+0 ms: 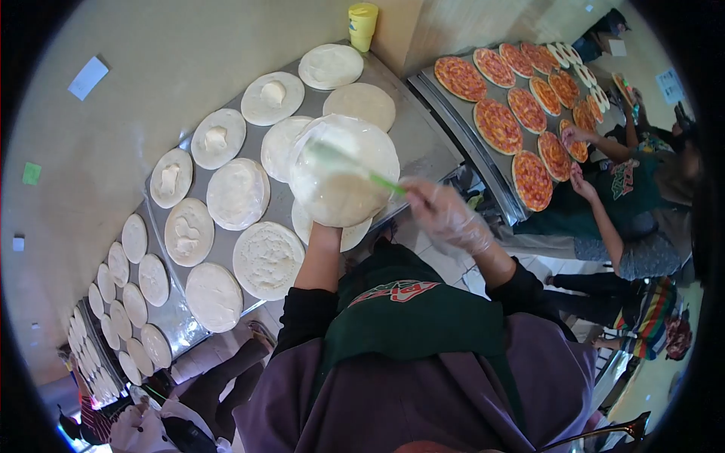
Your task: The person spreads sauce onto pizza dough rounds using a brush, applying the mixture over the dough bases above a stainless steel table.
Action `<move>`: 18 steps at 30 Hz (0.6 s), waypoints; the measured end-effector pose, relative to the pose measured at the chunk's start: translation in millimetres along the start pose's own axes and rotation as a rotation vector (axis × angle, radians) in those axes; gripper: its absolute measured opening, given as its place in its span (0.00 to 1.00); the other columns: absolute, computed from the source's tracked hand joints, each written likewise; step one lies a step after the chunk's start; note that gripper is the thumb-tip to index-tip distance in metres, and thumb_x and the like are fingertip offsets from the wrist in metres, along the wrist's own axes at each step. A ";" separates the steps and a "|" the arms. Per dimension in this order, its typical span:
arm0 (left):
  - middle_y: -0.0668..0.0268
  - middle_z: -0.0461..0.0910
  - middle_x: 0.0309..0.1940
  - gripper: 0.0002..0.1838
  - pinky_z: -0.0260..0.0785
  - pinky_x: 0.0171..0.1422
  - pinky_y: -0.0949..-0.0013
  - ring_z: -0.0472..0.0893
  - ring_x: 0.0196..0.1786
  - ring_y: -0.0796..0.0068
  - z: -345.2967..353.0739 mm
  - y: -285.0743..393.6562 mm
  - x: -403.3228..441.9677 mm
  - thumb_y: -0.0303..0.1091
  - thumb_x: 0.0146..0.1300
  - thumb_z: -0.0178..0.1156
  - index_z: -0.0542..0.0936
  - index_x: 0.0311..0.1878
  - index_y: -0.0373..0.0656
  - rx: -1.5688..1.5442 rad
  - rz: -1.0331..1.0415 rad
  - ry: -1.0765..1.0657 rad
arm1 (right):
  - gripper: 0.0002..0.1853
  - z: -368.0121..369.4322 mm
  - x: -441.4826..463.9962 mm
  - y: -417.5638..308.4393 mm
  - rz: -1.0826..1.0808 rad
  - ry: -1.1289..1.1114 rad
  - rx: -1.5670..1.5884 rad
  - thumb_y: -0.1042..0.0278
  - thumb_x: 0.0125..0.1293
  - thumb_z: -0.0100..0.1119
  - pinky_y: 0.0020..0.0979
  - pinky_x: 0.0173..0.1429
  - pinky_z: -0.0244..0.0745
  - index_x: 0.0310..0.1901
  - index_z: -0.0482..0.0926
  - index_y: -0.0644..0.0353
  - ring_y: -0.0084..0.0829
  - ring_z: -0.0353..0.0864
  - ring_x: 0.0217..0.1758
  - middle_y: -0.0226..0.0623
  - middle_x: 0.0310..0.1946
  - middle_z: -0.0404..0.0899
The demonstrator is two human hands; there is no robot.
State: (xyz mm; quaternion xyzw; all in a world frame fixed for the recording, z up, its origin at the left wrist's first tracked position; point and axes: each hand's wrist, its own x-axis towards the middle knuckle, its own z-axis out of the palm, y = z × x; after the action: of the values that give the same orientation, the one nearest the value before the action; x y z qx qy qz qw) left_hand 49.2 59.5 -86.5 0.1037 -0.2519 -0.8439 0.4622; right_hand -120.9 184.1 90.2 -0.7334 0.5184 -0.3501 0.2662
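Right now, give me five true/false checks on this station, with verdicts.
1. The right hand wears a clear glove. True.
2. It grips a green-handled utensil. True.
3. The bowl rests on the floor. False: it is above the dough rounds, the left arm reaching underneath.
4. The red-topped rounds share the dough table. False: they lie on a separate surface.
5. The tumbler is yellow. True.

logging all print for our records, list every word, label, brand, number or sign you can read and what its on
No text reads with certainty.
Wearer's green apron: logo lettering, perhaps "PIZZ", foreshortened and uncertain.
Co-worker's apron: logo lettering, too blurred.
Yellow cup: dark mark, too small.
Right-hand wall sheet: too small.
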 end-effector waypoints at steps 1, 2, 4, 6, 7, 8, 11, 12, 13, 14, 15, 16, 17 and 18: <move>0.60 0.66 0.64 0.33 0.63 0.66 0.50 0.68 0.64 0.58 -0.4 -2.7 -14.7 0.59 0.66 0.43 0.60 0.68 0.50 -0.012 -0.019 -0.009 | 0.10 -9.2 -2.3 2.9 0.123 0.092 -0.054 0.72 0.66 0.50 0.35 0.34 0.72 0.47 0.74 0.63 0.43 0.77 0.27 0.47 0.24 0.75; 0.60 0.66 0.64 0.33 0.63 0.66 0.50 0.68 0.64 0.58 -4.6 4.4 -8.4 0.59 0.66 0.43 0.60 0.68 0.50 -0.023 -0.038 -0.019 | 0.10 -19.0 -4.4 6.5 0.248 0.184 -0.108 0.71 0.66 0.49 0.35 0.33 0.71 0.46 0.74 0.63 0.42 0.76 0.26 0.46 0.23 0.74; 0.60 0.66 0.64 0.33 0.63 0.67 0.51 0.68 0.64 0.58 -1.4 -5.2 -13.4 0.59 0.66 0.43 0.60 0.68 0.50 -0.048 -0.077 -0.034 | 0.10 -43.1 -4.9 17.0 0.332 0.180 -0.197 0.70 0.66 0.49 0.34 0.32 0.70 0.45 0.75 0.63 0.41 0.75 0.25 0.47 0.23 0.74; 0.60 0.66 0.64 0.33 0.63 0.67 0.51 0.68 0.64 0.58 -3.6 -4.7 -19.5 0.58 0.66 0.43 0.60 0.68 0.50 -0.072 -0.116 -0.049 | 0.10 -59.0 -0.9 23.5 0.417 0.171 -0.283 0.68 0.67 0.49 0.34 0.31 0.69 0.45 0.75 0.63 0.39 0.75 0.24 0.47 0.23 0.74; 0.60 0.66 0.64 0.32 0.63 0.67 0.51 0.68 0.64 0.58 -4.6 -5.4 -17.7 0.58 0.66 0.43 0.60 0.68 0.50 -0.085 -0.136 -0.056 | 0.10 -65.8 0.4 25.6 0.382 0.144 -0.322 0.68 0.67 0.49 0.34 0.31 0.68 0.44 0.75 0.63 0.39 0.75 0.24 0.46 0.23 0.74; 0.60 0.66 0.64 0.32 0.63 0.67 0.51 0.68 0.64 0.58 -7.0 -2.2 -12.8 0.58 0.66 0.43 0.60 0.68 0.50 -0.099 -0.155 -0.063 | 0.10 -71.4 0.9 29.1 0.347 0.115 -0.361 0.68 0.66 0.49 0.34 0.30 0.67 0.44 0.76 0.62 0.39 0.75 0.24 0.46 0.23 0.74; 0.60 0.66 0.64 0.32 0.63 0.67 0.51 0.68 0.64 0.58 -6.9 -9.5 3.6 0.58 0.67 0.43 0.60 0.68 0.50 -0.143 -0.200 -0.080 | 0.10 -81.6 5.2 43.7 0.276 0.072 -0.345 0.68 0.66 0.49 0.35 0.32 0.68 0.42 0.75 0.63 0.40 0.75 0.26 0.48 0.23 0.74; 0.60 0.66 0.64 0.32 0.63 0.67 0.51 0.68 0.64 0.58 -7.1 -11.5 8.7 0.58 0.67 0.43 0.60 0.68 0.50 -0.157 -0.212 -0.083 | 0.10 -84.9 4.7 47.6 0.244 0.008 -0.357 0.67 0.66 0.49 0.36 0.33 0.68 0.42 0.75 0.63 0.41 0.76 0.26 0.48 0.24 0.74; 0.60 0.66 0.64 0.32 0.63 0.67 0.51 0.68 0.64 0.58 -6.5 -13.7 18.0 0.58 0.67 0.43 0.60 0.68 0.50 -0.171 -0.222 -0.088 | 0.10 -88.8 2.5 50.4 0.248 0.010 -0.356 0.67 0.66 0.49 0.36 0.33 0.68 0.42 0.75 0.63 0.41 0.76 0.26 0.48 0.24 0.74; 0.60 0.66 0.64 0.32 0.63 0.67 0.51 0.68 0.64 0.58 -7.0 -13.6 20.7 0.58 0.67 0.43 0.60 0.68 0.50 -0.186 -0.230 -0.092 | 0.10 -93.8 -0.9 53.4 0.308 -0.021 -0.369 0.67 0.66 0.49 0.37 0.33 0.68 0.41 0.75 0.63 0.42 0.76 0.27 0.48 0.24 0.74; 0.60 0.66 0.64 0.32 0.63 0.67 0.51 0.68 0.64 0.58 -5.6 -18.4 23.9 0.58 0.67 0.42 0.60 0.68 0.50 -0.202 -0.236 -0.094 | 0.10 -99.1 -4.9 56.4 0.366 -0.054 -0.382 0.66 0.66 0.49 0.37 0.34 0.69 0.41 0.75 0.63 0.42 0.76 0.27 0.48 0.24 0.74; 0.60 0.66 0.65 0.32 0.63 0.67 0.51 0.68 0.64 0.58 -3.9 -24.1 15.4 0.58 0.67 0.42 0.60 0.68 0.50 -0.218 -0.240 -0.096 | 0.10 -104.9 -11.2 59.2 0.367 -0.057 -0.383 0.66 0.66 0.49 0.37 0.34 0.69 0.41 0.75 0.63 0.42 0.76 0.27 0.48 0.24 0.74; 0.60 0.66 0.65 0.31 0.62 0.67 0.52 0.68 0.64 0.59 -1.3 -27.6 11.4 0.57 0.67 0.42 0.60 0.68 0.50 -0.237 -0.243 -0.100 | 0.10 -111.7 -20.7 61.6 0.389 -0.073 -0.382 0.66 0.65 0.49 0.37 0.35 0.69 0.42 0.75 0.63 0.42 0.77 0.28 0.48 0.24 0.74; 0.60 0.66 0.65 0.31 0.62 0.67 0.52 0.68 0.64 0.59 2.0 -34.1 16.5 0.57 0.67 0.42 0.60 0.68 0.50 -0.254 -0.246 -0.102 | 0.11 -118.5 -30.8 64.6 0.411 -0.088 -0.381 0.66 0.65 0.49 0.37 0.36 0.69 0.42 0.76 0.63 0.42 0.77 0.29 0.48 0.24 0.74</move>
State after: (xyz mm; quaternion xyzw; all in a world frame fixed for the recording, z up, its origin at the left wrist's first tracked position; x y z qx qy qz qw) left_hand 14.5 61.6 -101.6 0.0316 -0.1516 -0.9233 0.3515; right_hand -258.2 189.3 106.9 -0.6641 0.7008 -0.1526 0.2112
